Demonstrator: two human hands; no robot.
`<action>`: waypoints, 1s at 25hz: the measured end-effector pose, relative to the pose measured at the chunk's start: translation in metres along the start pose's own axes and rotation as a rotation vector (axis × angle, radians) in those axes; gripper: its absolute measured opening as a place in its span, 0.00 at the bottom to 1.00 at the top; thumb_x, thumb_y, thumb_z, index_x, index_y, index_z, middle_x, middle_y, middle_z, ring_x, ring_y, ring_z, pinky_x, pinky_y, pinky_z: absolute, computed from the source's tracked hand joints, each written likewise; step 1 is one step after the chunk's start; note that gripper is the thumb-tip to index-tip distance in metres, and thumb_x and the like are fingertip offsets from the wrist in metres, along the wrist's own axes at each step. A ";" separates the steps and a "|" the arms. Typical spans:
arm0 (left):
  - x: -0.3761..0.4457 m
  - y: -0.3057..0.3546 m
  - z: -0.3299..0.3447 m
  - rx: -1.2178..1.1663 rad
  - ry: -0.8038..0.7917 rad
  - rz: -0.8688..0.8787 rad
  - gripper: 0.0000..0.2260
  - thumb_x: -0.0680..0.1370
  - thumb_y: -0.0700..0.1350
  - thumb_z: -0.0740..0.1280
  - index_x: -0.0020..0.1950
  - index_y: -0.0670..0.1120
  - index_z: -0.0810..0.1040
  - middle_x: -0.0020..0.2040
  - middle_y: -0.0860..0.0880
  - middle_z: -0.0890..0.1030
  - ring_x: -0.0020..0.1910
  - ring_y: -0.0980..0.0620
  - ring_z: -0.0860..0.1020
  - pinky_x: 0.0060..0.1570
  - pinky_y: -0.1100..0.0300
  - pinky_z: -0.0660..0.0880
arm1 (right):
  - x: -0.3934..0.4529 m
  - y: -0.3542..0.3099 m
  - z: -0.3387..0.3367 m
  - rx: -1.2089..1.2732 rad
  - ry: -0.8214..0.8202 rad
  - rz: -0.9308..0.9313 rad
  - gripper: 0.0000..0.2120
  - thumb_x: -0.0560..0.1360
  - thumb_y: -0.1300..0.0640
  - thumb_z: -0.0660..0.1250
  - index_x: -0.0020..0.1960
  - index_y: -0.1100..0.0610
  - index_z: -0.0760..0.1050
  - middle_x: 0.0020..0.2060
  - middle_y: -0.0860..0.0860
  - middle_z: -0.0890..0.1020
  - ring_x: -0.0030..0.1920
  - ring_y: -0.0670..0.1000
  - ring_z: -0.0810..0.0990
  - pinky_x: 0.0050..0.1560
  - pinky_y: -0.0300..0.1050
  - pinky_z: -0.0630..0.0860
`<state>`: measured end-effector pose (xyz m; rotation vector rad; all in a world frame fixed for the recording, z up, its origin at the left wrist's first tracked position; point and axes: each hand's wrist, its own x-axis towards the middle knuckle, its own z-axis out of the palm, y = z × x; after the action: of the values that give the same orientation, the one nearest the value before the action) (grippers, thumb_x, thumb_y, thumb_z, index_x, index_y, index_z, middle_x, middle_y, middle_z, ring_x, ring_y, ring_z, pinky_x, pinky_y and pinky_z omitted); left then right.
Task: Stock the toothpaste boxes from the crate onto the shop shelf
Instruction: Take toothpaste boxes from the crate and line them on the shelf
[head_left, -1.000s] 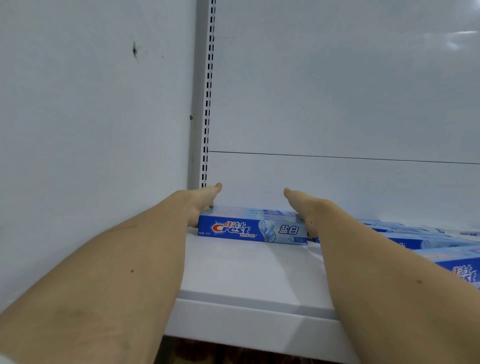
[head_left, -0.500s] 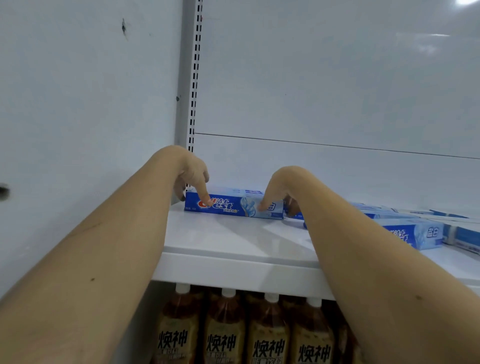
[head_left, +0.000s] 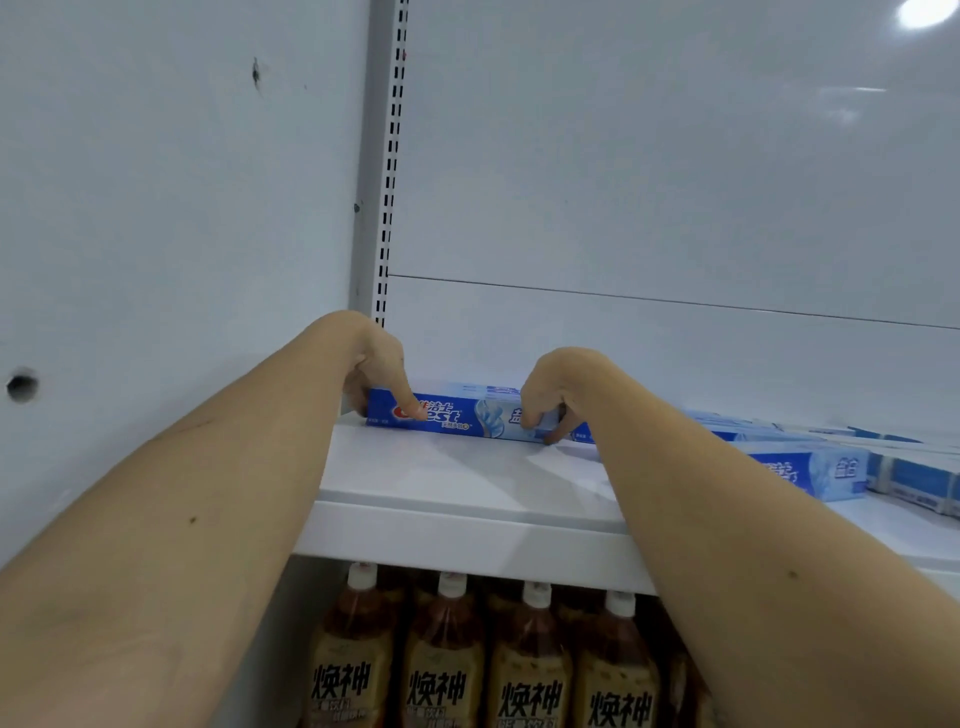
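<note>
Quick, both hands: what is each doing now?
Left hand: grips the toothpaste box at its left end.
Right hand: grips the same box at its right end.

Two bare forearms, sleeveless in view, small dark moles; hands without rings.

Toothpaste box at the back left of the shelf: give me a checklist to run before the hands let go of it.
1. Toothpaste box lies flat on the white shelf: ok.
2. Printed front faces the aisle, logo readable: ok.
3. Left hand grips the box's left end, a finger over the logo: ok.
4. Right hand pinches the right end: ok.
5. Box pushed fully against the back wall: cannot tell, the rear edge is hidden.
6. Neighbouring boxes on the right in line with it: not ok, they sit further forward and at an angle.
</note>
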<state>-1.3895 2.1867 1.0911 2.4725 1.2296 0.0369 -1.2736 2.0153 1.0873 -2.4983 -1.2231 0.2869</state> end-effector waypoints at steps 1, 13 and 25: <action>-0.002 0.003 0.001 0.039 -0.008 -0.015 0.46 0.66 0.57 0.79 0.76 0.39 0.62 0.76 0.40 0.65 0.70 0.38 0.70 0.66 0.45 0.71 | 0.000 0.000 -0.003 -0.018 0.036 -0.007 0.19 0.78 0.67 0.63 0.68 0.66 0.71 0.66 0.62 0.74 0.69 0.62 0.71 0.69 0.56 0.69; -0.120 0.119 0.057 -0.292 0.234 0.372 0.45 0.67 0.73 0.58 0.77 0.47 0.65 0.75 0.48 0.68 0.74 0.48 0.65 0.72 0.47 0.65 | -0.101 0.129 -0.092 0.098 0.324 -0.231 0.20 0.81 0.51 0.57 0.69 0.60 0.69 0.61 0.58 0.76 0.59 0.58 0.76 0.54 0.55 0.79; -0.163 0.193 0.093 0.274 0.066 0.369 0.29 0.75 0.55 0.71 0.74 0.55 0.69 0.74 0.51 0.69 0.72 0.48 0.68 0.70 0.45 0.67 | -0.119 0.253 -0.107 -0.209 0.224 -0.295 0.24 0.75 0.57 0.71 0.69 0.52 0.71 0.61 0.54 0.76 0.54 0.57 0.80 0.52 0.48 0.80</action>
<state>-1.3247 1.9254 1.0944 2.9301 0.8321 0.0508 -1.1278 1.7533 1.0906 -2.3881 -1.5649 -0.1995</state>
